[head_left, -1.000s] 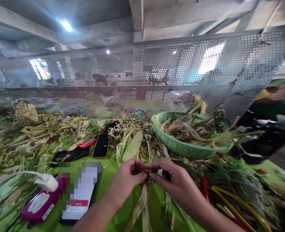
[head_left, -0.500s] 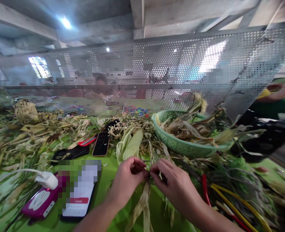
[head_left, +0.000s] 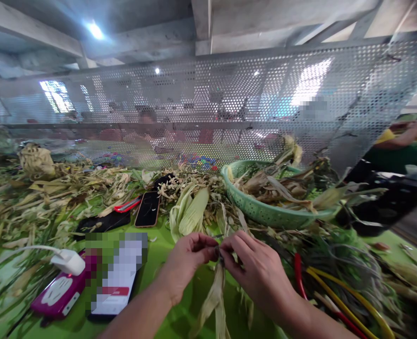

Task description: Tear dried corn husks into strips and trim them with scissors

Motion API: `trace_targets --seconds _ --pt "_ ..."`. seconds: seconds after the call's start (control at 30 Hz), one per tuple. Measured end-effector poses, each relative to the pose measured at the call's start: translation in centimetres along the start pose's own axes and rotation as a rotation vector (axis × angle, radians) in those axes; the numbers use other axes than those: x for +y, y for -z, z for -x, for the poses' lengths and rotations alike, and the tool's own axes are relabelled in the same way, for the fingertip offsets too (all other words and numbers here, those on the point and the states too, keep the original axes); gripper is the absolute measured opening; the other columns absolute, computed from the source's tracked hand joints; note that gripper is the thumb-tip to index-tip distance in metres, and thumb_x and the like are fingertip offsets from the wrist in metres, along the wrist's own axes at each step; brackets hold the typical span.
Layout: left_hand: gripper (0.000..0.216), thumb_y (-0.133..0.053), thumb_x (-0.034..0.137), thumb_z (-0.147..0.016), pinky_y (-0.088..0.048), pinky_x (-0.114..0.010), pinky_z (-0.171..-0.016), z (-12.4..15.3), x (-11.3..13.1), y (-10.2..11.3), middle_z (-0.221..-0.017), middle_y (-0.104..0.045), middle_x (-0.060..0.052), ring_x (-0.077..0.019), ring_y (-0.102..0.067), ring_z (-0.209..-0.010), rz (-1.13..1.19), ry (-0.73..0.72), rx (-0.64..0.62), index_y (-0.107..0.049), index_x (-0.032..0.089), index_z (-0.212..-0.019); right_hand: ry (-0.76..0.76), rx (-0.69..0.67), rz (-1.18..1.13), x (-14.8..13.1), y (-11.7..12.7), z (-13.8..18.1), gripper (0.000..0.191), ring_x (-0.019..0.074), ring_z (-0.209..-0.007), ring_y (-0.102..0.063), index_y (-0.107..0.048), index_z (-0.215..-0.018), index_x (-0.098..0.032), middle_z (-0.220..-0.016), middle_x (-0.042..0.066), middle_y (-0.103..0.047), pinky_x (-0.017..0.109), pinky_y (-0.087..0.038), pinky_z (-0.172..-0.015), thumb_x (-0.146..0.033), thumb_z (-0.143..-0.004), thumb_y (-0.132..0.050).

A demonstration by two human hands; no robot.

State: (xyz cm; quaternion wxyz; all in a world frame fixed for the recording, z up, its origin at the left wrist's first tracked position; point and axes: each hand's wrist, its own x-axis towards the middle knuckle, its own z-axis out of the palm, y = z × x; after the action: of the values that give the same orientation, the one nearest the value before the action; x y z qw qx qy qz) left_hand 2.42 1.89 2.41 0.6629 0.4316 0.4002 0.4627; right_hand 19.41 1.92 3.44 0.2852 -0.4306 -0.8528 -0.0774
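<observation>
My left hand [head_left: 190, 259] and my right hand [head_left: 252, 263] meet at the middle of the green table, fingertips pinched together. Between them they grip a dry corn husk [head_left: 213, 296], whose pale strips hang down toward me. The exact spot where the fingers press is small and partly covered by them. Just beyond my left hand lies a corn cob in a pale green husk [head_left: 194, 212]. Past my right hand stands a green plastic basket [head_left: 265, 210] holding dry husks.
To the left are a purple power strip [head_left: 56, 296] with a white plug [head_left: 68, 262], a lit phone [head_left: 115, 299], a dark phone [head_left: 147, 209] and a red cutter [head_left: 128, 205]. Red- and yellow-handled tools [head_left: 349, 296] lie right. A perforated metal screen [head_left: 180, 103] stands behind heaps of husks.
Both hands stay together on the husk, with small finger movements. The right hand has turned slightly, and the hanging strips have swung a little to the right.
</observation>
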Motion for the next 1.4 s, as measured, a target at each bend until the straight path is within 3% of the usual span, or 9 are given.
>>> trace_targets --seconds 0.3,0.4,0.57,0.7,0.9,1.07,1.23,1.33,1.4 --pt "0.030 -0.078 0.033 -0.063 -0.039 -0.025 -0.071 0.1 0.1 -0.2 -0.074 -0.062 -0.002 -0.0130 -0.054 -0.072 -0.073 0.025 0.018 -0.064 0.013 -0.080 -0.060 0.001 -0.158 -0.5 0.2 -0.1 0.016 0.0144 -0.064 -0.057 -0.059 -0.080 -0.020 -0.077 0.005 -0.063 0.025 -0.043 -0.061 -0.024 -0.089 -0.047" --pt "0.024 -0.073 0.032 -0.067 -0.039 -0.026 -0.070 0.0 0.1 -0.1 -0.074 -0.062 -0.002 -0.0138 -0.054 -0.073 -0.102 -0.005 0.024 -0.063 0.013 -0.079 -0.160 -0.024 -0.309 -0.6 0.5 -0.3 0.013 0.0150 -0.065 -0.058 -0.060 -0.082 -0.021 -0.078 0.004 -0.063 0.025 -0.044 -0.060 -0.025 -0.087 -0.049" --pt "0.016 -0.067 0.027 -0.072 -0.041 -0.027 -0.074 0.0 0.2 0.2 -0.076 -0.062 -0.001 -0.0146 -0.055 -0.077 -0.135 -0.026 0.063 -0.061 0.015 -0.080 -0.389 -0.183 -0.549 -0.3 0.9 -0.5 0.012 0.0134 -0.056 -0.052 -0.057 -0.083 -0.022 -0.067 -0.002 -0.058 0.023 -0.039 -0.051 -0.032 -0.087 -0.051" --pt "0.016 -0.066 0.027 -0.072 -0.041 -0.026 -0.074 0.1 0.3 0.3 -0.075 -0.060 0.000 -0.0140 -0.054 -0.076 -0.152 -0.020 0.085 -0.061 0.015 -0.080 -0.390 -0.213 -0.556 -0.1 0.9 -0.4 0.011 0.0132 -0.058 -0.051 -0.056 -0.079 -0.021 -0.068 -0.002 -0.056 0.023 -0.037 -0.053 -0.031 -0.083 -0.056" --pt "0.014 -0.065 0.026 -0.072 -0.040 -0.024 -0.068 0.0 0.7 0.3 -0.071 -0.058 0.001 -0.0125 -0.053 -0.071 -0.153 -0.013 0.081 -0.060 0.015 -0.079 -0.384 -0.195 -0.602 0.3 0.3 -0.4 0.005 0.0136 -0.062 -0.051 -0.056 -0.071 -0.019 -0.071 -0.001 -0.056 0.024 -0.038 -0.058 -0.015 -0.074 -0.056" --pt "0.011 -0.062 0.024 -0.074 -0.040 -0.024 -0.071 0.0 1.0 0.6 -0.074 -0.059 0.000 -0.0129 -0.053 -0.074 -0.201 -0.057 0.092 -0.059 0.015 -0.079 -0.571 -0.184 -1.013 0.5 0.2 -0.8 0.007 0.0106 -0.051 -0.045 -0.053 -0.072 -0.019 -0.060 -0.004 -0.047 0.022 -0.036 -0.048 -0.024 -0.076 -0.055" --pt "0.009 -0.060 0.024 -0.075 -0.041 -0.025 -0.070 -0.1 1.0 0.9 -0.074 -0.059 0.000 -0.0137 -0.054 -0.074 -0.268 -0.078 0.100 -0.058 0.016 -0.079 -0.712 -0.227 -1.476 0.4 0.7 -0.7 0.015 0.0069 -0.049 -0.047 -0.052 -0.076 -0.017 -0.070 -0.001 -0.057 0.020 -0.036 -0.048 -0.029 -0.079 -0.061" --pt "0.008 -0.059 0.023 -0.075 -0.041 -0.025 -0.068 -0.2 1.0 1.1 -0.074 -0.059 0.000 -0.0140 -0.055 -0.072 -0.344 -0.120 0.122 -0.057 0.016 -0.078 -0.757 -0.235 -1.560 0.6 0.7 -0.7 0.016 0.0082 -0.052 -0.048 -0.053 -0.077 -0.018 -0.066 -0.002 -0.054 0.020 -0.038 -0.050 -0.030 -0.078 -0.064" --pt "0.006 -0.058 0.022 -0.074 -0.041 -0.025 -0.067 -0.3 1.2 1.2 -0.073 -0.059 0.000 -0.0142 -0.055 -0.071 -0.457 -0.171 0.161 -0.057 0.017 -0.078 -0.751 -0.229 -1.470 0.9 0.6 -0.8 0.019 0.0093 -0.053 -0.045 -0.055 -0.079 -0.019 -0.063 -0.003 -0.049 0.020 -0.038 -0.048 -0.034 -0.076 -0.066"
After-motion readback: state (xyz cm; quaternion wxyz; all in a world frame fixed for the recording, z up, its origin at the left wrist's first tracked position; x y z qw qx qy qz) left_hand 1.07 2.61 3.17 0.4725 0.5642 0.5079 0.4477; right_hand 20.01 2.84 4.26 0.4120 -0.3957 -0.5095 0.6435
